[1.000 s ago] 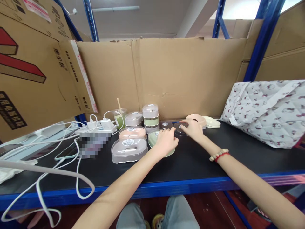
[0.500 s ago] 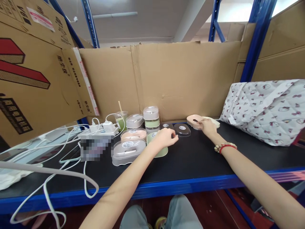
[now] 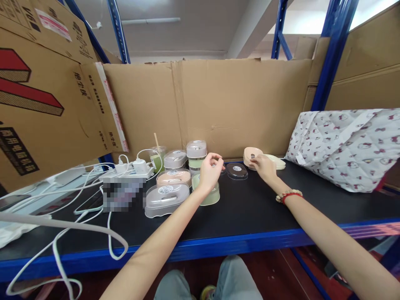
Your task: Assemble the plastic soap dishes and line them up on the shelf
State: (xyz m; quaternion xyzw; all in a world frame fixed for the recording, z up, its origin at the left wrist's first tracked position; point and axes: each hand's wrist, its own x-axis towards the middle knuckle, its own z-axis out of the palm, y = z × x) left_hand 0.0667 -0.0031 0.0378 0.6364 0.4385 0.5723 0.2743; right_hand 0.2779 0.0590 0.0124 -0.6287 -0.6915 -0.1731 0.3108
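Note:
My right hand (image 3: 265, 167) pinches the near right edge of a peach oval cover (image 3: 251, 152) with a slot in it. The cover is tilted, and other peach parts seem to sit under it. Cream oval pieces (image 3: 276, 161) lie just right of those fingers, partly hidden. My left hand (image 3: 210, 170) hovers, fingers loosely bent and holding nothing, over a pale green lidded box (image 3: 210, 197). Between the hands lies a clear oval lid (image 3: 236, 171) with a round sticker; another one is mostly behind my left hand.
Left of my left hand stand grey boxes (image 3: 167, 202), a peach box (image 3: 173, 177) and a stack (image 3: 196, 149). Behind them is a drink cup (image 3: 156, 160) with a straw. White cables (image 3: 90, 225) spread over the left side. A quilted bag (image 3: 346, 146) stands right; cardboard (image 3: 237, 104) walls the back.
My left hand has lifted and turned more upright above the green box. The peach cover has tipped up in my right hand, which has shifted slightly left.

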